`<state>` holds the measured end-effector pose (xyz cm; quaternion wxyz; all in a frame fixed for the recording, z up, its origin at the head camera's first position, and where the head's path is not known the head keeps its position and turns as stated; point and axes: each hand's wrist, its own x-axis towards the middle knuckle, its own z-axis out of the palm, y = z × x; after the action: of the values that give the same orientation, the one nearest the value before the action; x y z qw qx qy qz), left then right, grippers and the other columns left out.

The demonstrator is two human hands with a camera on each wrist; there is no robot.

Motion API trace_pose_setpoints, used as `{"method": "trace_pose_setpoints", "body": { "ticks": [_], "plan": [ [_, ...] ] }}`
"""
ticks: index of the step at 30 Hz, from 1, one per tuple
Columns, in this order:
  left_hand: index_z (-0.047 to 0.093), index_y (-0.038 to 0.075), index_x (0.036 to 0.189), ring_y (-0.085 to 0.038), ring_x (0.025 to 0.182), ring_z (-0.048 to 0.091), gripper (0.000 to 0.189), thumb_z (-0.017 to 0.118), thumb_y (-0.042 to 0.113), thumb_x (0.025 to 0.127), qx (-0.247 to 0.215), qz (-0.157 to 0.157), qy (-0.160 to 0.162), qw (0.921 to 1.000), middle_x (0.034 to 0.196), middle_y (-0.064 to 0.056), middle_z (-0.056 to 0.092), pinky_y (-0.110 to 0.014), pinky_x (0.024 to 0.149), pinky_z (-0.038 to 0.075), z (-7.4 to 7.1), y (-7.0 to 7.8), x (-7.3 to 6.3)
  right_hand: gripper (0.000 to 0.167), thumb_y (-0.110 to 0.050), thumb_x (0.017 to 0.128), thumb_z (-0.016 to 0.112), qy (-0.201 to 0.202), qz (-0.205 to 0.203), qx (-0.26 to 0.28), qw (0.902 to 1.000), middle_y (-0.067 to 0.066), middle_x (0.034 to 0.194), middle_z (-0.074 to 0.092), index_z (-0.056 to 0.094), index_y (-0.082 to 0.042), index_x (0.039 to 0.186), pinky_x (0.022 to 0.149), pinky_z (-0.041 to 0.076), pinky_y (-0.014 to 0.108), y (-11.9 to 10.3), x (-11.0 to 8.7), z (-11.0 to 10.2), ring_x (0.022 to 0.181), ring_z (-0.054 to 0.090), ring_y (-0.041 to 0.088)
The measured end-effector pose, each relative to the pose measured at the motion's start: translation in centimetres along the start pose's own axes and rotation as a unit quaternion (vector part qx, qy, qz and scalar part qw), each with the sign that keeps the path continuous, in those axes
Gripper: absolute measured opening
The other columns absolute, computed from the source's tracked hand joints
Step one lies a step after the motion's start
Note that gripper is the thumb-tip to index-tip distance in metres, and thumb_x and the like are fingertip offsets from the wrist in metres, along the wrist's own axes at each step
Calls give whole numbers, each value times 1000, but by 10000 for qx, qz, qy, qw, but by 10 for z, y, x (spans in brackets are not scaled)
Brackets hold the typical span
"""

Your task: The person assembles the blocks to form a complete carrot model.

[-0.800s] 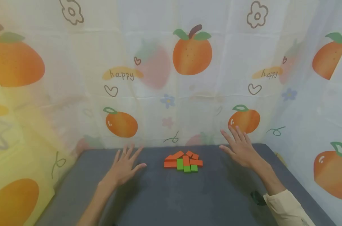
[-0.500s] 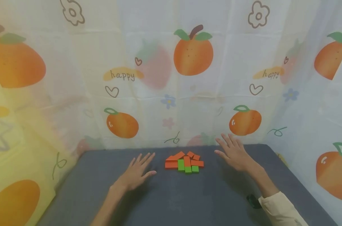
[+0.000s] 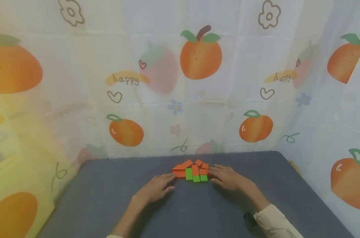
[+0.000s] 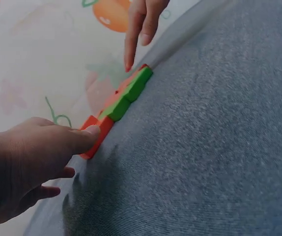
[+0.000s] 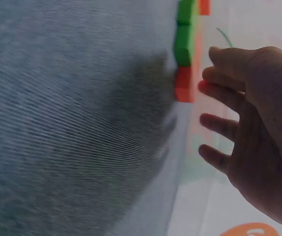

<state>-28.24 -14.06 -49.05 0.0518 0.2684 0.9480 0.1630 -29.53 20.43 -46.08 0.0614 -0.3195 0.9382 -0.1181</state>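
A cluster of orange blocks [image 3: 180, 174] and green blocks [image 3: 189, 174] lies on the dark grey table near its far edge. Some pieces sit at an angle behind the front row. At the cluster's left end is my left hand [image 3: 156, 189], fingers extended, fingertips over the edge of an orange block. My right hand [image 3: 228, 178] reaches in from the other side, its fingertips by the rightmost orange block [image 5: 184, 84]. In the right wrist view that hand has its fingers spread and holds nothing. Whether either hand touches a block I cannot tell.
The grey table [image 3: 185, 211] stretches toward me in front of the blocks. A pale cloth [image 3: 203, 92] printed with oranges hangs behind it and along both sides. A small dark object [image 3: 250, 219] shows beside my right sleeve [image 3: 275, 219].
Both hands have come down and inward from either side to the ends of the block cluster. The blocks look the same in their arrangement.
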Motion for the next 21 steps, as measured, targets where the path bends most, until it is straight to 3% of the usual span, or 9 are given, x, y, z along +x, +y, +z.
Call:
{"method": "trace_pose_setpoints", "body": {
  "ticks": [2,4,7,8,12,15,18,21],
  "plan": [
    [54,9,153,-35,129,61,53,61,34,106,58,26,120,9999,143,-14,62,-57,110,48,-1,2,-2,44,-27,110,55,-37,48,-104,9999,15,152,57,57,-8,149,109,44,67,0,0,4,139,51,45],
    [60,8,146,-32,111,64,48,64,31,104,85,41,305,9995,125,-13,67,-54,98,51,-4,4,-5,41,-28,108,58,16,177,-203,9996,12,133,63,61,-9,145,95,50,56,1,-2,3,115,58,34],
    [69,8,135,-25,95,60,39,69,29,102,175,91,480,9987,108,-9,67,-51,88,51,-13,7,-8,34,-25,105,64,257,323,-434,9982,6,109,62,68,-10,135,76,45,41,3,-7,-3,90,50,21],
    [69,8,134,-26,98,62,39,71,29,101,205,109,503,9985,110,-10,69,-53,91,53,-16,8,-9,34,-22,104,65,322,364,-496,9976,7,107,62,68,-9,135,74,44,41,5,-9,-6,88,49,20],
    [64,9,142,-35,124,62,52,79,23,94,242,267,265,9990,136,-14,67,-64,105,51,-22,5,-8,44,-2,94,70,484,133,-756,9959,16,130,66,66,-5,137,89,55,58,11,-13,-11,113,62,38],
    [56,12,151,-39,145,50,65,81,14,91,317,281,-196,9989,157,-12,54,-73,113,41,-19,1,-4,62,13,86,66,255,-33,-677,9974,19,152,57,60,-4,145,105,45,77,14,-13,-10,141,50,48],
    [53,14,154,-39,146,48,69,79,5,91,421,248,-420,9979,160,-11,51,-72,116,39,-15,-1,-1,66,16,84,67,62,-150,-736,9972,17,152,57,59,-4,146,106,44,76,15,-11,-5,141,50,47],
    [57,12,151,-39,135,57,70,82,2,87,499,279,-119,9983,148,-14,59,-66,113,45,-12,-1,-2,57,8,83,77,185,-203,-1125,9933,15,139,65,65,-4,137,97,53,65,16,-9,-1,124,60,41]
  ]
}}
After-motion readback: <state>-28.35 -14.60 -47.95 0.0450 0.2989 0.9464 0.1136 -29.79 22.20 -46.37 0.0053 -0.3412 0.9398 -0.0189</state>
